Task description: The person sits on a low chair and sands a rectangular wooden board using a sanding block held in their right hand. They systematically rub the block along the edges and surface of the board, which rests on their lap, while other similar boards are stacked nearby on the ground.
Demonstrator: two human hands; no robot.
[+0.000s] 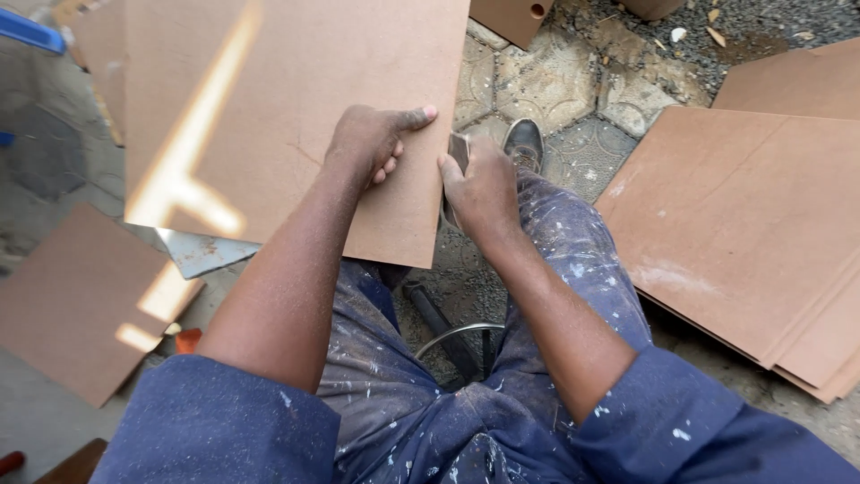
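A large brown fibreboard panel [269, 99] rests tilted over my left knee. My left hand [372, 143] lies flat on its right part, thumb stretched toward the edge, holding it down. My right hand [484, 184] is closed around a small sanding block [459, 152] pressed against the panel's right edge. Both forearms come out of rolled blue sleeves. My paint-spattered blue trousers [573, 260] and a dark shoe [524, 143] show below the hands.
A stack of similar brown boards [752, 224] lies on the ground at right. Another board [72, 305] lies at lower left, beside a grey metal sheet [202, 251]. The ground is patterned paving stone [546, 85] with gravel. A metal stool ring [457, 333] shows between my legs.
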